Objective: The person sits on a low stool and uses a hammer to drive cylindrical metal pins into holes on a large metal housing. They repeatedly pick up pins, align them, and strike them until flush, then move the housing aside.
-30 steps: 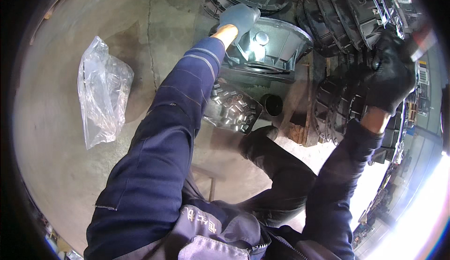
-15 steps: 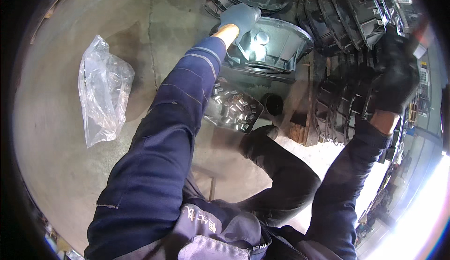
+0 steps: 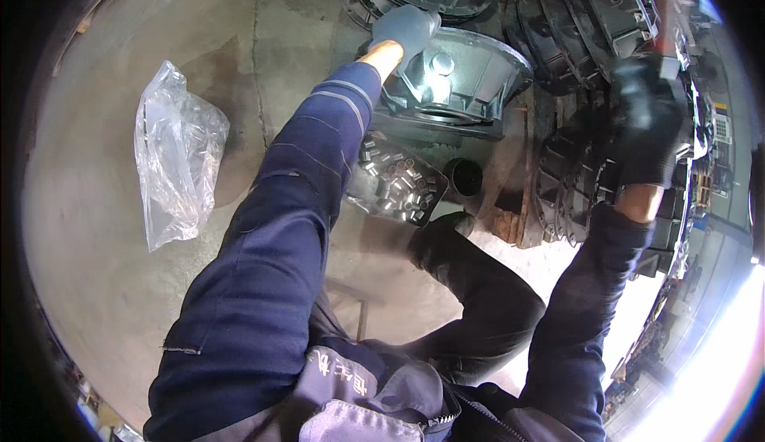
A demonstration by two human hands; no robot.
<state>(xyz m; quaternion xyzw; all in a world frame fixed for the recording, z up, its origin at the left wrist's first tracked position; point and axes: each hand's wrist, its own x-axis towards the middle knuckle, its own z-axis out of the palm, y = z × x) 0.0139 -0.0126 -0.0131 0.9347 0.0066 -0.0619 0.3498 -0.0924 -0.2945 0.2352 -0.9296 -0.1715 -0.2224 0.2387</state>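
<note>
Grey-gloved, the left hand lies on the cast housing's far-left rim – probably steadying it; grip I cannot tell. Blurred, the right hand grasps a red-and-grey tool.

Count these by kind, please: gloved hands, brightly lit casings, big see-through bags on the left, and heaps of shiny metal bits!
Gloved hands: 2 (left hand, right hand)
Brightly lit casing: 1
Big see-through bag: 1
Heap of shiny metal bits: 1
Total: 5

lit casting blocks ahead; a gap parts bag from sleeve.
</note>
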